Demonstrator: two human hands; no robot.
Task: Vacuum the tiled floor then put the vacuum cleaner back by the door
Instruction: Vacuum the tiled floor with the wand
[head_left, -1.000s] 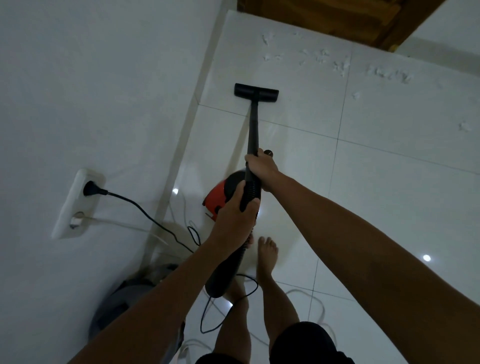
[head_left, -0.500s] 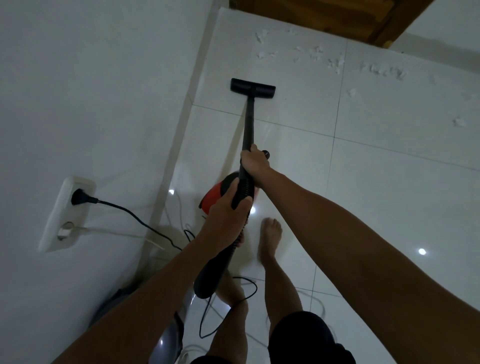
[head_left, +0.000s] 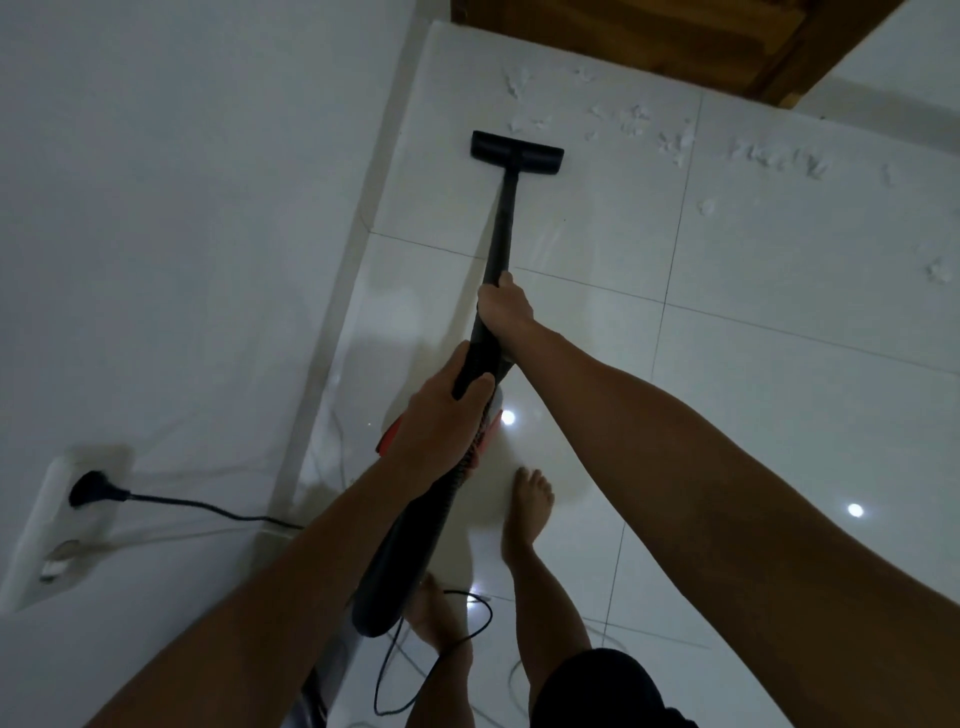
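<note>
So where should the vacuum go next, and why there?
Probably a short push forward and a little right. The floor nozzle sits just short of the white scraps scattered on the tiled floor near the wooden door, so they are not yet picked up. The left hand and the right hand both grip the wand, ready to push.

The floor head (head_left: 517, 152) sits flat on the tiled floor (head_left: 779, 332), near the left wall (head_left: 182, 208), with scattered scraps (head_left: 675, 143) just beyond it and the wooden door (head_left: 649, 41) behind those. Along the wand (head_left: 501, 244), the right hand (head_left: 503, 314) grips ahead of the left hand (head_left: 441, 421). A plug (head_left: 93, 489) sits in the wall socket (head_left: 52, 530) to the left.
</note>
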